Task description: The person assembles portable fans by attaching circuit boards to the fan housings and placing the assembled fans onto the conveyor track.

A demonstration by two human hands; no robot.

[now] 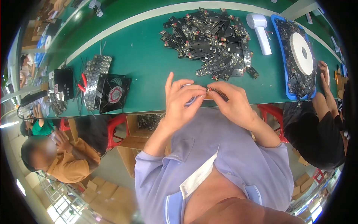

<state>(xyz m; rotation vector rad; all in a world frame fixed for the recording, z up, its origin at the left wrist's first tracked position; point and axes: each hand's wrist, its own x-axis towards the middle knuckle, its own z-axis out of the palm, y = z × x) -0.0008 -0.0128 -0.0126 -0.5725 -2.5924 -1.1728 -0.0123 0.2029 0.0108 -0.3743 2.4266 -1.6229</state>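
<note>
My left hand (182, 100) and my right hand (235, 102) meet at the table's near edge, fingertips almost touching. Between the thumb and fingers of my right hand is a narrow dark circuit board (220, 95), mostly covered by the fingers. At its left end my left hand is closed in a pinch, the little finger raised; what it pinches is too small to make out. A pale curved thing (190, 100) shows behind the left fingers, its kind unclear. Beyond the hands lies a heap of similar circuit boards (212, 44).
A handheld white fan (261, 33) lies right of the heap. Further right, a blue tray (286, 84) holds boards and a white reel (301, 54). To the left are a black cooling fan (115, 93), board panels (99, 71) and red-handled pliers (82, 83). Other people sit on both sides.
</note>
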